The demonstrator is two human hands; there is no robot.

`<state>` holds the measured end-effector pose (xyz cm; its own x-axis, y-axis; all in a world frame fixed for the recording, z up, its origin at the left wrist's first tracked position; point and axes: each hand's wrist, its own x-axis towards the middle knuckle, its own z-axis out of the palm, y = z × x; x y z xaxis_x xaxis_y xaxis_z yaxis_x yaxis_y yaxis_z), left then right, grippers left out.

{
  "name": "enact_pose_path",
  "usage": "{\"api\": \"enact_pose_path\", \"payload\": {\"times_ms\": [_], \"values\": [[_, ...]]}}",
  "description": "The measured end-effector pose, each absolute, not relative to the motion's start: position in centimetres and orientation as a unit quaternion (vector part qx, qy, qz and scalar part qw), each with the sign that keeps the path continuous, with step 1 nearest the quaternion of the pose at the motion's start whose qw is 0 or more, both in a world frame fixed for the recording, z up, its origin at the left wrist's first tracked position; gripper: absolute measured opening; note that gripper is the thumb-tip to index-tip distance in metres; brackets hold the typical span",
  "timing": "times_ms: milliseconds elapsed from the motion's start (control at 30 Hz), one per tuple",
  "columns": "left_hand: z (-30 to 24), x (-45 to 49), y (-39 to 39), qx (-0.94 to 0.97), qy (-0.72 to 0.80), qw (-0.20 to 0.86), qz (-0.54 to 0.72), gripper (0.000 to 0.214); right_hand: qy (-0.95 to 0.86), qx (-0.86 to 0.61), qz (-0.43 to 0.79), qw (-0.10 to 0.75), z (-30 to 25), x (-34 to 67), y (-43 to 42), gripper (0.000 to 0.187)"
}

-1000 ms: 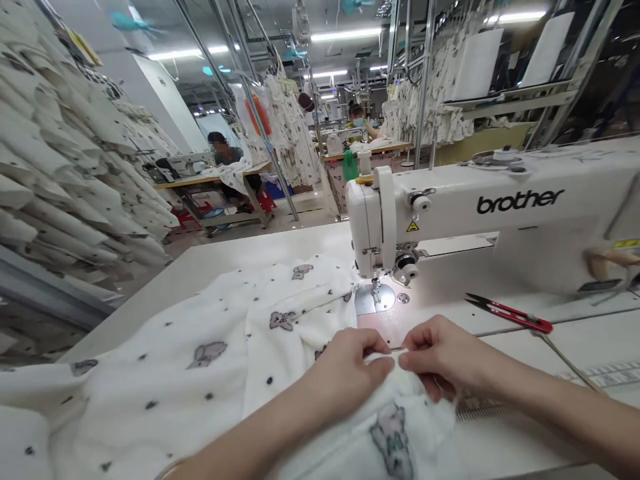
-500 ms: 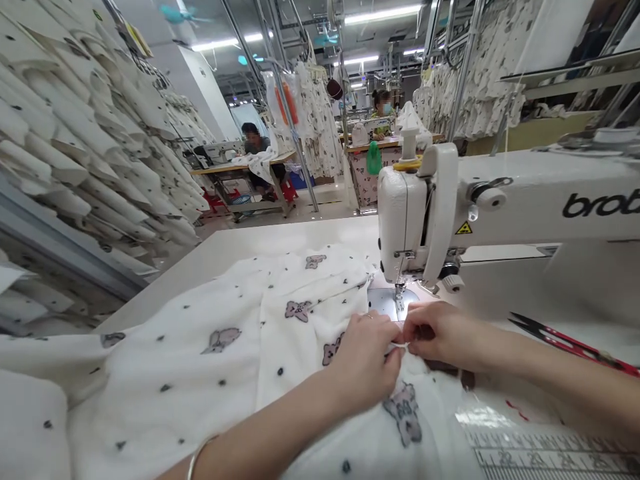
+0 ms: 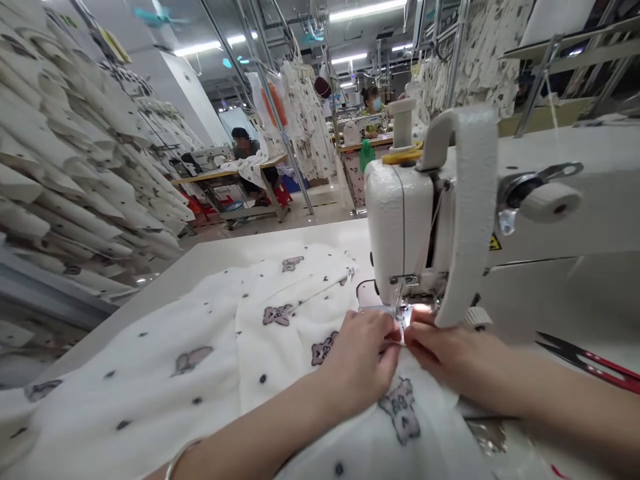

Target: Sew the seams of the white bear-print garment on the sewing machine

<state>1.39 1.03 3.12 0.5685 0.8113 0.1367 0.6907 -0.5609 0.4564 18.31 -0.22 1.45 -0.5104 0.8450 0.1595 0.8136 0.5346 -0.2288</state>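
Note:
White fabric (image 3: 280, 347) printed with bears and dark dots spreads over the table in front of me and to the left. My left hand (image 3: 363, 350) is closed on its edge, just in front of the needle area of the white sewing machine (image 3: 400, 227). Fingertip to fingertip with it, my right hand (image 3: 443, 350) also pinches the fabric edge, close under the presser foot (image 3: 401, 310). A short stretch of edge shows between the two hands. The right fingertips are partly hidden beside the machine head.
Red-handled thread snips (image 3: 590, 360) lie on the table at the right. Printed fabric pieces (image 3: 75, 167) hang in rows at the left. Further back, two people sit at other sewing tables (image 3: 230, 172), and a metal pole (image 3: 295, 160) stands between.
The camera view has come closer to the machine, which now looks larger. Both hands and the fabric edge sit nearer the presser foot, and my right hand has moved in beside the machine head.

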Motion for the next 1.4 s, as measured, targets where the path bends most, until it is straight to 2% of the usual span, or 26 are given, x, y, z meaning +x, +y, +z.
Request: {"api": "enact_pose_path", "payload": {"times_ms": [167, 233, 300, 467, 600, 767, 900, 1167, 1400], "values": [[3.3, 1.0, 1.8, 0.942, 0.307, 0.003, 0.133, 0.015, -0.911, -0.364, -0.106, 0.162, 1.0, 19.0, -0.1, 0.03], [3.3, 0.9, 1.7, 0.948, 0.283, -0.046, 0.135, 0.02, -0.922, -0.317, -0.139, 0.172, 1.1, 19.2, -0.1, 0.03], [3.2, 0.9, 1.5, 0.952, 0.264, -0.065, 0.137, 0.023, -0.932, -0.304, -0.123, 0.154, 1.2, 19.3, -0.2, 0.031], [3.0, 0.8, 0.1, 0.943, 0.312, -0.051, 0.105, 0.015, -0.928, -0.349, 0.015, 0.133, 1.9, 19.6, -1.2, 0.019], [2.5, 0.4, -1.4, 0.93, 0.35, -0.002, 0.116, 0.029, -0.91, -0.385, 0.101, 0.111, 2.5, 19.6, -1.9, 0.019], [2.1, 0.0, -1.0, 0.926, 0.341, 0.013, 0.163, 0.036, -0.905, -0.406, 0.037, 0.123, 2.0, 19.4, -1.9, 0.024], [2.3, 0.0, 0.0, 0.931, 0.331, 0.017, 0.155, 0.035, -0.905, -0.401, -0.046, 0.131, 1.7, 19.3, -1.7, 0.033], [2.3, -0.2, 1.1, 0.942, 0.308, 0.01, 0.134, 0.034, -0.898, -0.409, -0.023, 0.158, 1.6, 19.4, -1.3, 0.031], [2.5, 0.0, 1.4, 0.939, 0.312, 0.012, 0.146, 0.032, -0.896, -0.414, -0.094, 0.134, 1.2, 19.3, -1.5, 0.04]]}}
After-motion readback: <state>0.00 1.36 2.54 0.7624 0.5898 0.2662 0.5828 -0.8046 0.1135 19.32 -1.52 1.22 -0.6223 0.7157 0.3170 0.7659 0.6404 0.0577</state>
